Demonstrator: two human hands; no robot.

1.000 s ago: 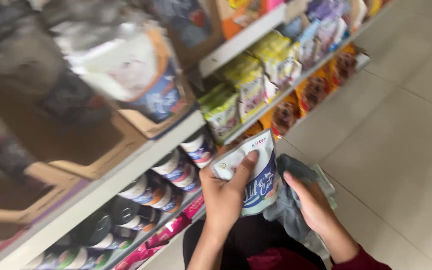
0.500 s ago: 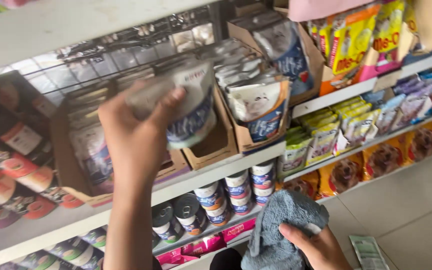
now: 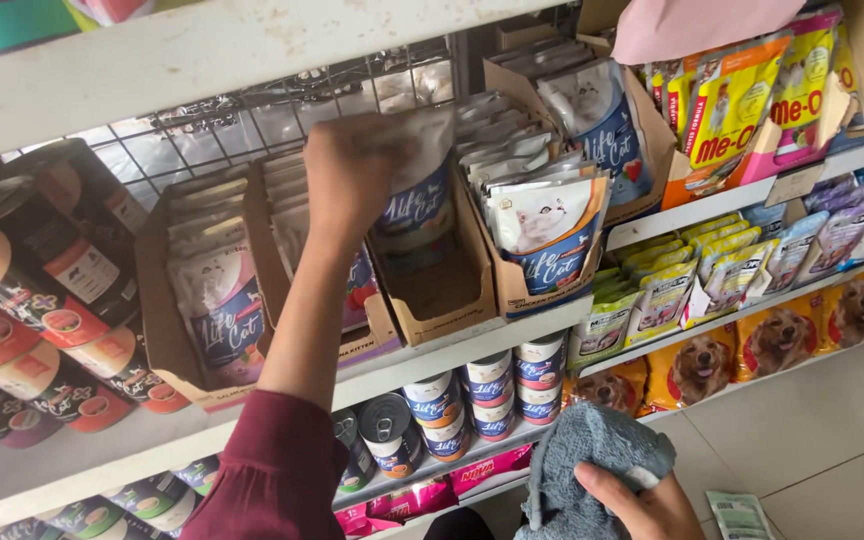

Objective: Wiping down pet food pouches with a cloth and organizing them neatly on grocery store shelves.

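My left hand (image 3: 347, 175) reaches up to the middle shelf and grips a silver and blue pet food pouch (image 3: 415, 195). The pouch stands at the back of an almost empty cardboard display box (image 3: 442, 290). Low at the bottom of the view, my right hand (image 3: 642, 505) holds a crumpled grey-blue cloth (image 3: 592, 455). A dark red sleeve covers my left upper arm.
Cardboard boxes packed with similar pouches (image 3: 542, 215) stand on either side. Stacked cans (image 3: 472, 400) fill the shelf below, dark cans (image 3: 42, 310) lie at the left, and dog food bags (image 3: 782, 335) at the right. A white shelf edge (image 3: 202, 60) runs overhead. Tiled floor (image 3: 832, 440) lies at the lower right.
My left hand has carried the pouch from chest height up to the shelf and into the cardboard box. The view has tilted up toward the shelves. The right hand keeps the cloth.
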